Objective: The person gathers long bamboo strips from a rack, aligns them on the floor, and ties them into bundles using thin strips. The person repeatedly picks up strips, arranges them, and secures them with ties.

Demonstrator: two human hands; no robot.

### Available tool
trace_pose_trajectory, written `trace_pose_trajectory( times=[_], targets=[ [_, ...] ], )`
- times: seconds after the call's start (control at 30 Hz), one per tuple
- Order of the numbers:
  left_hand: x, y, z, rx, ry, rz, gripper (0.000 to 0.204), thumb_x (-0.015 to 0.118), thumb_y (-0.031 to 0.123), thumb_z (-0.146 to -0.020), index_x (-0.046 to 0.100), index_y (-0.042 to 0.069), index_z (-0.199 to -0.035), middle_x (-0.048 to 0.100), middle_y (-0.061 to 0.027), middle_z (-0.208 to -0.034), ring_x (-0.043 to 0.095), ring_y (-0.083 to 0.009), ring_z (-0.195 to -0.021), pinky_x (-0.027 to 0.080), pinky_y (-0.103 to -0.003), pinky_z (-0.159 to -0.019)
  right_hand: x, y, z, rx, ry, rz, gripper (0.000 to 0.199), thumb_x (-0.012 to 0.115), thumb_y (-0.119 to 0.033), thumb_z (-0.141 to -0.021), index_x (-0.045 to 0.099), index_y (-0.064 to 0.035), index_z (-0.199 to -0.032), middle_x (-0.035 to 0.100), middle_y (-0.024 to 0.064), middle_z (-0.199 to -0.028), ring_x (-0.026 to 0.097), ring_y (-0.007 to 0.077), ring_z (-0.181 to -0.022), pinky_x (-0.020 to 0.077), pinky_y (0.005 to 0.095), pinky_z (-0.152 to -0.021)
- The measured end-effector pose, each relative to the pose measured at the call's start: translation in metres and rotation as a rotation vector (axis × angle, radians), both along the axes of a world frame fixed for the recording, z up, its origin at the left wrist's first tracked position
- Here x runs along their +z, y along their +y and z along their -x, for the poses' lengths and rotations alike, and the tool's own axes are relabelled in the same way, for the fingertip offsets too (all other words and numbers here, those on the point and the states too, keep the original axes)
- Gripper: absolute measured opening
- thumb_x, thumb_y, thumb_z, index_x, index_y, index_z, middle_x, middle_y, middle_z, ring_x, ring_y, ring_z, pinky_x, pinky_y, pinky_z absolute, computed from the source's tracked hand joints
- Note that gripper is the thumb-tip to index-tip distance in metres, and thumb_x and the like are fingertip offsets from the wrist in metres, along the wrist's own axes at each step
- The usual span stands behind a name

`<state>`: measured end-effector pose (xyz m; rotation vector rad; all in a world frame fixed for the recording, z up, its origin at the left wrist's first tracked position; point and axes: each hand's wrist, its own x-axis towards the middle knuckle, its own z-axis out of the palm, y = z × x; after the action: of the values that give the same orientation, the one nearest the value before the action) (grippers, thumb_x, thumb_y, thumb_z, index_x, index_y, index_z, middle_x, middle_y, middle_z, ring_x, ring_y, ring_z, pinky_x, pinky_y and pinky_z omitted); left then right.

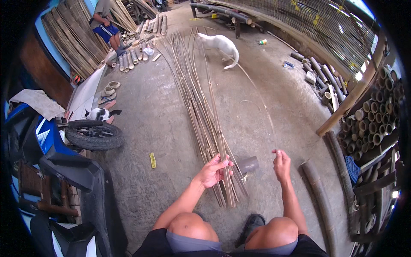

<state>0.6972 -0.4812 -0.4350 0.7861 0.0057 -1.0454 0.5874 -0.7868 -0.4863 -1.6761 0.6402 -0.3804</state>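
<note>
Long thin bamboo strips (195, 107) lie in a bundle on the concrete floor, running from near my feet to the far end. My left hand (214, 171) is closed around a few of these strips close to their near ends. To the right, my right hand (281, 165) pinches the near end of one fine, curved bamboo strip (266, 109), which arcs away toward a white cat (220, 45). A short dark cylinder (249, 164) rests between my hands, partly behind the strips.
A blue and black motorbike (64, 158) stands at the left, with a black-and-white cat (99, 114) by its wheel. Cut bamboo tubes (372, 115) are stacked at the right beside a long bamboo pole (320, 201). Another person (107, 28) sits far left.
</note>
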Motion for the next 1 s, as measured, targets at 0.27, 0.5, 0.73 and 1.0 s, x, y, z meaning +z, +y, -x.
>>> trace_pose_trajectory(
  times=[0.27,0.5,0.73,1.0],
  targets=[
    [-0.036,-0.023,-0.002,-0.078,-0.023,-0.239,0.022,0.064,0.025,-0.098,0.054,0.016,-0.116,0.063,0.0002,-0.096,0.071,-0.0189,-0.086,0.057,-0.03,-0.066,-0.016,0.02,-0.006,0.151,0.225,0.065,0.032,0.051,-0.031,-0.102,0.069,-0.0036,-0.103,0.051,0.0,-0.061,0.049,0.0089,-0.058,0.0411,0.029,-0.054],
    [-0.04,-0.018,0.004,0.049,-0.104,-0.122,0.022,0.064,0.024,-0.098,0.054,0.017,-0.116,0.062,0.0024,-0.096,0.071,-0.0188,-0.085,0.056,-0.029,-0.063,-0.03,0.04,0.01,0.08,0.013,0.121,0.033,0.05,-0.03,-0.103,0.067,-0.002,-0.099,0.049,-0.0021,-0.06,0.047,0.0072,-0.056,0.039,0.0276,-0.052],
    [-0.063,-0.029,0.013,-0.011,-0.001,-0.291,0.021,0.064,0.023,-0.098,0.054,0.016,-0.116,0.06,0.0018,-0.095,0.071,-0.0198,-0.086,0.057,-0.032,-0.067,-0.073,0.025,0.027,0.076,0.108,0.224,0.032,0.051,-0.03,-0.104,0.067,-0.0038,-0.095,0.048,-0.0036,-0.059,0.045,0.0065,-0.056,0.0383,0.0278,-0.052],
    [-0.072,-0.03,0.022,-0.019,0.012,-0.364,0.024,0.067,0.024,-0.096,0.057,0.016,-0.116,0.062,0.0012,-0.101,0.067,-0.0159,-0.088,0.055,-0.034,-0.073,-0.064,0.032,0.025,0.008,0.0,0.044,0.033,0.05,-0.031,-0.104,0.067,-0.0033,-0.097,0.048,-0.0028,-0.058,0.044,0.0065,-0.054,0.0378,0.028,-0.051]
  ],
)
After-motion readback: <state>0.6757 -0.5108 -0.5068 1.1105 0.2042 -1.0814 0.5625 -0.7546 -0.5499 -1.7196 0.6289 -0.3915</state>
